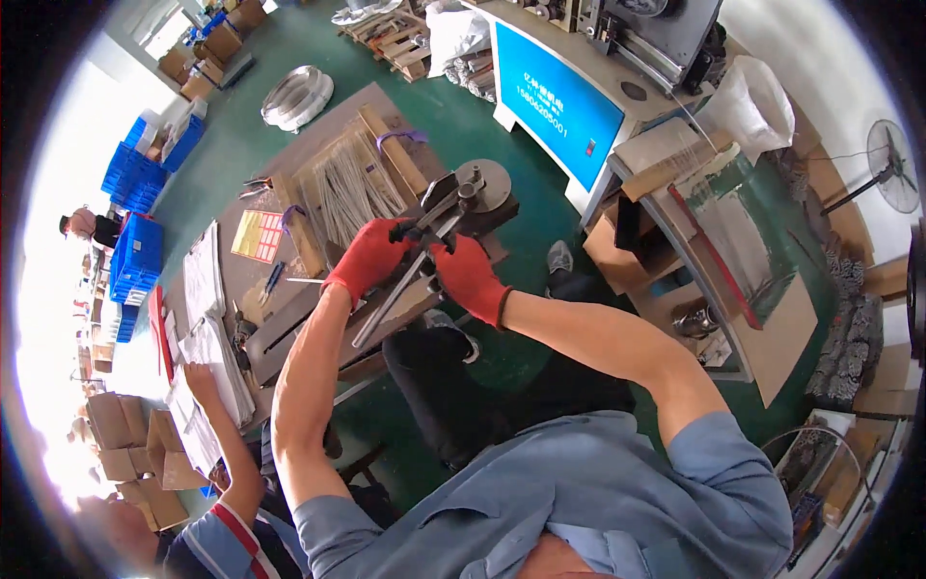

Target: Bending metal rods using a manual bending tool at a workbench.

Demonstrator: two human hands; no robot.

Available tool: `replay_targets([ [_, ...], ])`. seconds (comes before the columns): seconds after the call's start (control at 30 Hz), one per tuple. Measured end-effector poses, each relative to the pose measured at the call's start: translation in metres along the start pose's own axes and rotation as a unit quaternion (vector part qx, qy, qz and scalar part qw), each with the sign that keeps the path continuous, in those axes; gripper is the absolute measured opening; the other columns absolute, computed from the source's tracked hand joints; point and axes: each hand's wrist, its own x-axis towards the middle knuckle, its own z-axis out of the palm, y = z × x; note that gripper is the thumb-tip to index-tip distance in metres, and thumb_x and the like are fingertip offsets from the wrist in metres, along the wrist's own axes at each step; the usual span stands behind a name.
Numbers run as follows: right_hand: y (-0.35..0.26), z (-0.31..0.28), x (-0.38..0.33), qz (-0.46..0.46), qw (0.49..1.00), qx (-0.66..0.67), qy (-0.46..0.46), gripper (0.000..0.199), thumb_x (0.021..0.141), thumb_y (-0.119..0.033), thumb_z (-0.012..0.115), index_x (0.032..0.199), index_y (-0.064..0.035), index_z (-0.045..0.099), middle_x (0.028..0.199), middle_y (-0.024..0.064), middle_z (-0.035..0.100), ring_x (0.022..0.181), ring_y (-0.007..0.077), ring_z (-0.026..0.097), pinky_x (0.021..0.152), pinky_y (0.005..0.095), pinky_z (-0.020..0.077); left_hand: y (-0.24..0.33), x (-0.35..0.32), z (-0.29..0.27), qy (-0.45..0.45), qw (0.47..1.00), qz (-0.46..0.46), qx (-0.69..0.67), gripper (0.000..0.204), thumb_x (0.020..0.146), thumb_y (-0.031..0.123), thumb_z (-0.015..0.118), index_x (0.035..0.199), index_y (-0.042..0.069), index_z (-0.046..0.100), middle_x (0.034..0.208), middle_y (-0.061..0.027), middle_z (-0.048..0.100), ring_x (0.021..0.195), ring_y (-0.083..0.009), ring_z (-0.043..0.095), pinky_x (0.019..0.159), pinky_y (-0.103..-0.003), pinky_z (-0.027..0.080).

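Observation:
Both my hands wear red gloves with dark fingertips and meet over the bench's near right corner. My left hand [371,256] is closed beside a bending fixture with a round metal disc [494,183]; its fingers hide what they hold. My right hand [470,280] is closed too, fingertips bent in toward the left ones, and its grip is also hidden. A long flat metal bar [384,311] slants down to the left between my hands, close to the right fingertips. Behind them, a wooden tray [394,159] contains many thin metal rods [345,183].
Papers [203,280], a yellow-and-red card [258,235] and pliers [257,185] lie on the bench. At lower left another person's arm [231,434] rests on the papers. A blue-panelled machine [559,106] stands ahead, a glass-topped table [738,241] at right.

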Motion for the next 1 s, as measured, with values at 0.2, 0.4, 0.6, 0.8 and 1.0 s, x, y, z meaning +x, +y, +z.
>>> replay_targets([
  [0.2, -0.029, 0.016, -0.003, 0.020, 0.999, -0.043, 0.008, 0.041, 0.090, -0.035, 0.055, 0.098, 0.0043, 0.062, 0.093, 0.0277, 0.064, 0.093, 0.0462, 0.060, 0.076, 0.0483, 0.0469, -0.002, -0.004, -0.008, 0.006, 1.000, -0.011, -0.001, 0.026, 0.081, 0.012, 0.057, 0.105, 0.006, 0.066, 0.090, -0.0250, 0.062, 0.086, -0.0421, 0.060, 0.075, -0.041, 0.048],
  [0.4, -0.027, 0.003, -0.014, 0.014, 1.000, -0.006, 0.008, 0.038, 0.088, -0.033, 0.058, 0.096, 0.0027, 0.064, 0.089, 0.0202, 0.068, 0.085, 0.0354, 0.066, 0.072, 0.0442, 0.0487, 0.001, -0.007, -0.002, 0.015, 1.000, -0.012, 0.014, 0.027, 0.080, 0.013, 0.058, 0.106, 0.006, 0.065, 0.091, -0.0253, 0.062, 0.089, -0.0428, 0.059, 0.076, -0.041, 0.048],
  [0.6, -0.025, -0.055, -0.025, -0.026, 0.998, 0.013, -0.060, 0.038, 0.085, -0.034, 0.063, 0.093, 0.0028, 0.065, 0.089, 0.0180, 0.068, 0.082, 0.0294, 0.065, 0.073, 0.0411, 0.0484, 0.019, -0.021, 0.025, 0.099, 0.994, -0.033, -0.038, 0.025, 0.082, 0.016, 0.061, 0.104, 0.005, 0.064, 0.086, -0.0240, 0.062, 0.083, -0.0416, 0.059, 0.072, -0.042, 0.047],
  [0.8, -0.071, -0.104, -0.039, -0.183, 0.908, -0.376, -0.011, 0.055, 0.082, -0.038, 0.064, 0.120, -0.0007, 0.051, 0.110, 0.0210, 0.061, 0.103, 0.0382, 0.059, 0.083, 0.0421, 0.0476, 0.054, -0.044, 0.048, 0.202, 0.975, -0.045, -0.075, 0.035, 0.086, 0.012, 0.062, 0.117, -0.002, 0.059, 0.077, -0.0183, 0.065, 0.068, -0.0207, 0.065, 0.065, -0.032, 0.048],
  [1.0, -0.123, -0.083, -0.017, -0.118, 0.917, 0.366, -0.107, 0.027, 0.088, -0.030, 0.066, 0.098, -0.0059, 0.058, 0.085, 0.0073, 0.061, 0.074, 0.0180, 0.061, 0.067, 0.0331, 0.0513, 0.099, -0.051, 0.079, 0.195, 0.964, -0.051, -0.175, 0.039, 0.085, 0.012, 0.063, 0.122, 0.001, 0.056, 0.082, -0.0156, 0.068, 0.071, -0.0167, 0.066, 0.066, -0.030, 0.050],
])
